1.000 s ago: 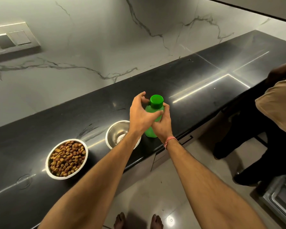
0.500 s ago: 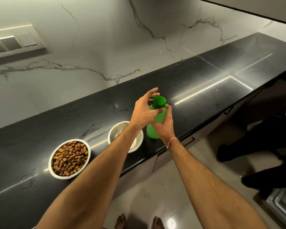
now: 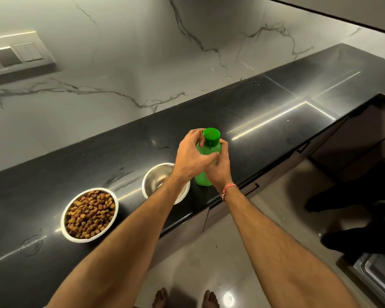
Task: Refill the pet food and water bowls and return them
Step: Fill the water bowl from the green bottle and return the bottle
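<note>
On the black counter [image 3: 276, 103], close to its front edge, I see the green bottle [image 3: 203, 179] standing upright just to the right of the empty steel bowl [image 3: 156, 181], with the bowl of kibble [image 3: 89, 214] further left. My right hand [image 3: 218, 168] is wrapped around the bottle's body, holding it steady, while my left hand [image 3: 192, 155] curls over the shoulder with its fingers at the green cap [image 3: 211, 136], which is on the bottle. I judge the food bowl done and the water bowl not yet filled. The bottle looks like smooth, opaque plastic, so I cannot tell how full it is; I would expect some weight and a slippery wall, and keep my grip low on the body while twisting the cap, then pour slowly into the light steel bowl.
</note>
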